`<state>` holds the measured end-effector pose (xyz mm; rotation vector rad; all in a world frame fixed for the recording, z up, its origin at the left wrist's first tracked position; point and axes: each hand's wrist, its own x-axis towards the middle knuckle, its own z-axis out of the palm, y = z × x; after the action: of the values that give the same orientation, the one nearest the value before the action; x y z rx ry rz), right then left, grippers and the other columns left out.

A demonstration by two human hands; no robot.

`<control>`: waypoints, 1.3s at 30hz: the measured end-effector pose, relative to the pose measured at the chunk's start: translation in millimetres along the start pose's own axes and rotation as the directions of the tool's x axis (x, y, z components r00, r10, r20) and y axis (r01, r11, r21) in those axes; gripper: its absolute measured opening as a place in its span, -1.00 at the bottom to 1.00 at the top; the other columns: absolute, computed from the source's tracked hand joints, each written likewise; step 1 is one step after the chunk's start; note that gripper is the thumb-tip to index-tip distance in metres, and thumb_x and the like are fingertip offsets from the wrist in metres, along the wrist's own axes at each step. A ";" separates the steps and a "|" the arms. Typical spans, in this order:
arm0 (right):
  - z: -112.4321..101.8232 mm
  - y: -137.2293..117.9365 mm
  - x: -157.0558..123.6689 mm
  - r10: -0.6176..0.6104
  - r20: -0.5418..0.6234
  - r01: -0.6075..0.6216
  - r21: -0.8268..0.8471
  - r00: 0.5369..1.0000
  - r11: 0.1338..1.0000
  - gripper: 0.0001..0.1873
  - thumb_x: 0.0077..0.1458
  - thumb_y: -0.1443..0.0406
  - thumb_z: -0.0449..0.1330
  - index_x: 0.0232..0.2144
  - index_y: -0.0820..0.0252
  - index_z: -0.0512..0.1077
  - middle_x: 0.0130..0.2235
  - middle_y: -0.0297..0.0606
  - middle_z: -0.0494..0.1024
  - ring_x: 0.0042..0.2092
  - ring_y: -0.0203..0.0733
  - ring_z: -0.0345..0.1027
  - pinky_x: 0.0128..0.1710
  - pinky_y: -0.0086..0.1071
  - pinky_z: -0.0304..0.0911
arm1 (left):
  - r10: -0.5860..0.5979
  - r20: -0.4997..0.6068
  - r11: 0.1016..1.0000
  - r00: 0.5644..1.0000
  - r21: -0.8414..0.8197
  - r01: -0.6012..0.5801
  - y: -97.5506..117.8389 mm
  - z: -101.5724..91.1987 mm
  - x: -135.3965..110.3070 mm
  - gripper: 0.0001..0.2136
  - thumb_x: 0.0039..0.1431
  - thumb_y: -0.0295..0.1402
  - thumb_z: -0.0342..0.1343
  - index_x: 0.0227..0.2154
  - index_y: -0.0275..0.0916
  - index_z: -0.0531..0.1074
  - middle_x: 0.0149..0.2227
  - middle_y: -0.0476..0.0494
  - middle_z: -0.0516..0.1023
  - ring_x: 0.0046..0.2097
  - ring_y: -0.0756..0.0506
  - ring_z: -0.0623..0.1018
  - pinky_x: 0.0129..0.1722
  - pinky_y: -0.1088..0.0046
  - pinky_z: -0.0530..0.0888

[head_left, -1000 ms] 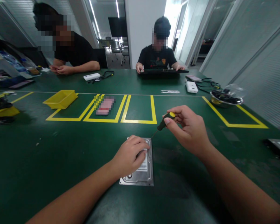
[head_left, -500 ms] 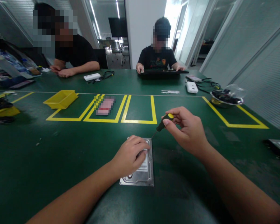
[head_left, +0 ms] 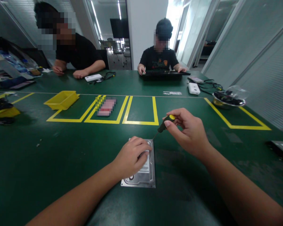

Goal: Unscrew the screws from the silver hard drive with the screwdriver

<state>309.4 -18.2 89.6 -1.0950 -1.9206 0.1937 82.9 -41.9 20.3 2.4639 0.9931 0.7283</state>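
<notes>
A silver hard drive (head_left: 145, 175) lies flat on the green table (head_left: 61, 150) in front of me. My left hand (head_left: 130, 157) rests on top of it, fingers curled and pressing it down. My right hand (head_left: 190, 131) pinches a small screwdriver (head_left: 164, 123) with a black grip and yellow cap. The screwdriver's thin shaft slants down to the drive's far right corner.
Yellow tape boxes mark the table beyond the drive. A yellow tray (head_left: 61, 99) sits at the left, a metal bowl (head_left: 228, 99) of dark parts at the right. Two people sit across the table; one works at a black keyboard (head_left: 163, 73). White devices and cables lie near them.
My hands and the screwdriver have barely shifted. The person at the far left has moved their arms apart on the table.
</notes>
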 end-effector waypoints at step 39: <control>-4.9 -42.7 34.1 -0.008 0.136 0.047 -0.288 0.991 0.957 -0.88 0.17 0.35 0.21 -0.33 0.15 0.58 -0.36 -0.25 0.51 -0.30 -0.20 0.36 -0.32 -0.34 0.20 | -0.012 -0.027 0.996 1.000 -0.086 0.009 -6.8 0.1 -2.0 -0.82 0.24 -0.48 0.02 -0.20 -0.19 0.51 -0.15 -0.09 0.54 -0.09 -0.13 0.46 -0.07 0.25 0.35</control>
<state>279.6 -19.3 135.6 -1.2732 -2.1313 -0.0348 78.1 -38.8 16.1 2.3793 0.9633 0.7874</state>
